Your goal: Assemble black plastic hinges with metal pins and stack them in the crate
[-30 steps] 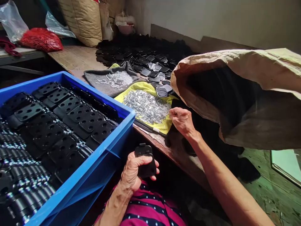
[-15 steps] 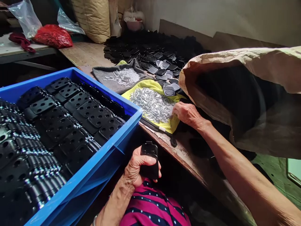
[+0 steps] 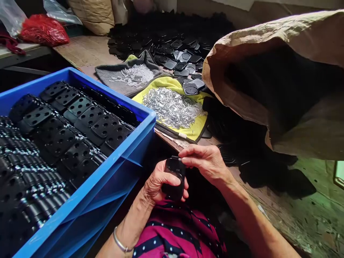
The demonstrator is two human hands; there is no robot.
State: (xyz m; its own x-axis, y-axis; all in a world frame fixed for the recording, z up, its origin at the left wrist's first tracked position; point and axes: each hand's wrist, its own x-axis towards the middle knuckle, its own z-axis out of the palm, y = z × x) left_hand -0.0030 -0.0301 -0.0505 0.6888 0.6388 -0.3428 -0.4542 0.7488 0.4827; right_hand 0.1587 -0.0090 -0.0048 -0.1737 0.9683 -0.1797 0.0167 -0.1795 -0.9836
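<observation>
The left hand (image 3: 158,181) grips 1 black part (image 3: 176,167), seemingly steadying its top corner for the right hand (image 3: 208,162), whose pinched fingertips hide any contents.

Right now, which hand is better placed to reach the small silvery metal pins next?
Likely the right hand: nearer those pins, only fingertips at the top edge of the black, round-cornered plate. The left hand grips it.

Crate (image 3: 118,157) left, pins (image 3: 172,107) on cloth (image 3: 192,134), sack (image 3: 268,30) right.
</observation>
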